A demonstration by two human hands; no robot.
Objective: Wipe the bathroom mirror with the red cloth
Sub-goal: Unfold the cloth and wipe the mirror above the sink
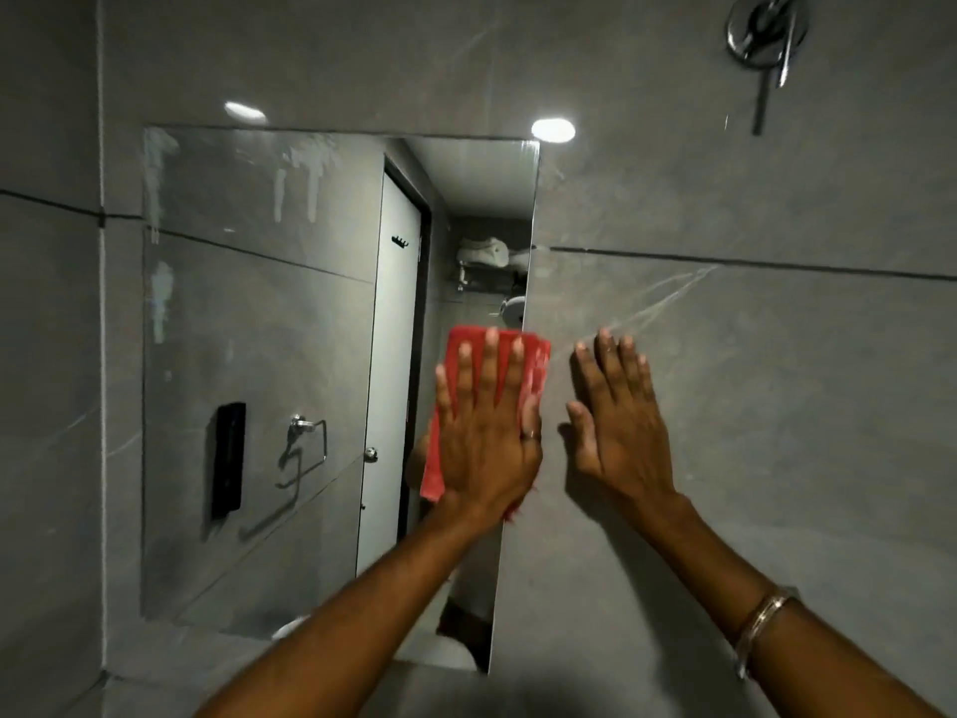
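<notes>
The frameless bathroom mirror (259, 355) hangs on the grey tiled wall, with whitish streaks along its top and left side. My left hand (487, 432) lies flat with spread fingers on the red cloth (538, 365), pressing it against the mirror's right edge. The cloth sticks out above and beside the fingers. My right hand (619, 417) rests palm-flat on the bare tile just right of the mirror, fingers apart, holding nothing. A bangle sits on that wrist.
A chrome shower valve handle (766, 33) is mounted on the wall at the upper right. The mirror reflects a white door, a black dispenser, a towel ring and a shelf with towels. Grey tile wall (777, 355) spreads to the right.
</notes>
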